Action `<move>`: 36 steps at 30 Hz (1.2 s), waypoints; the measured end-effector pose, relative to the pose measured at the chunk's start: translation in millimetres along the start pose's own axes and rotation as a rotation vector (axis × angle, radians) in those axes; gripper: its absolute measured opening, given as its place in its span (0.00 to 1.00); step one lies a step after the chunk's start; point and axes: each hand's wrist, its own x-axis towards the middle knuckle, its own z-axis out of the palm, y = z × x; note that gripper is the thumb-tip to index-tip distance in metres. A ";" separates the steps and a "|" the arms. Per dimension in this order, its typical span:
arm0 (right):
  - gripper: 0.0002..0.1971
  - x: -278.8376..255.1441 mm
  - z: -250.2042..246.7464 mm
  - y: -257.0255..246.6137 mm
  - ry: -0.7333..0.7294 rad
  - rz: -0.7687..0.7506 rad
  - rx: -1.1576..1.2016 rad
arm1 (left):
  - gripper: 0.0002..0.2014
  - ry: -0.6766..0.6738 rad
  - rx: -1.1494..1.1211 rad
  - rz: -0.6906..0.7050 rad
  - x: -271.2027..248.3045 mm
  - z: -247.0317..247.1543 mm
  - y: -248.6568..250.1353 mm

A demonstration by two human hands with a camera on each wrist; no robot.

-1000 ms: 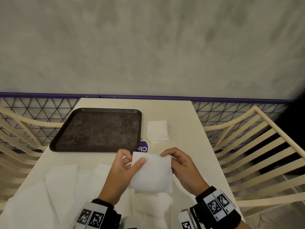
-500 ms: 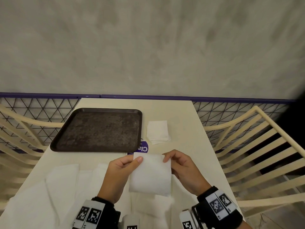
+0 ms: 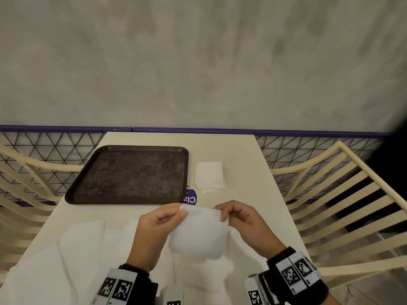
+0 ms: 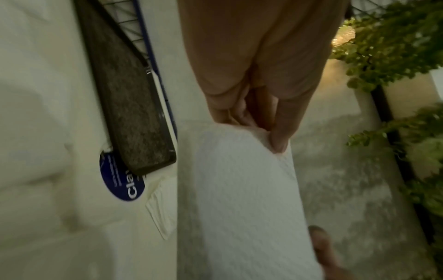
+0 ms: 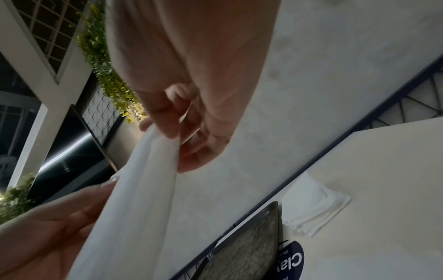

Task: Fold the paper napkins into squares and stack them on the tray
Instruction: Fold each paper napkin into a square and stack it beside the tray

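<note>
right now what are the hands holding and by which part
Both hold one folded napkin by its top edge: left hand pinches the top left corner, right hand the top right.

White napkin (image 3: 198, 234), dark speckled brown tray (image 3: 130, 175), cream table (image 3: 242, 150), blue sticker (image 3: 191, 198)

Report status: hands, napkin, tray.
Left hand and right hand pinch the white paper napkin's top corners, held above table. Dark rectangular tray bare; folded white squares stacked beside it. Nothing blocking.
</note>
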 end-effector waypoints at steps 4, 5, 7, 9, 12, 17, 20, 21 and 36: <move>0.15 1.1 -3.8 -2.9 -0.107 0.060 0.088 | 0.08 -0.014 0.117 0.093 0.6 -3.1 -3.9; 0.14 1.9 -1.5 -3.4 -0.091 0.063 0.043 | 0.09 -0.026 0.141 0.110 0.6 -2.5 -5.1; 0.07 4.9 5.3 -3.2 -0.040 0.048 -0.157 | 0.10 -0.047 0.181 0.142 1.0 -1.7 -7.5; 0.04 7.7 10.2 -1.5 -0.003 0.014 -0.317 | 0.10 -0.069 0.205 0.154 1.4 -1.9 -10.0; 0.09 10.4 10.8 -2.5 0.064 -0.019 -0.402 | 0.13 -0.109 0.153 0.112 0.8 -2.7 -8.6; 0.04 9.6 9.3 -4.7 0.054 -0.081 -0.536 | 0.18 -0.073 0.259 0.260 2.1 -9.3 -2.9; 0.07 9.8 16.4 -7.3 -0.009 -0.159 -0.635 | 0.18 -0.193 0.710 0.516 3.5 -3.6 0.6; 0.09 9.7 20.1 -8.0 -0.028 -0.195 -0.667 | 0.17 -0.232 0.791 0.567 3.7 -0.5 0.0; 0.09 4.0 2.7 -10.4 -0.022 -0.165 -0.766 | 0.08 -0.097 0.837 0.570 7.9 -31.3 11.0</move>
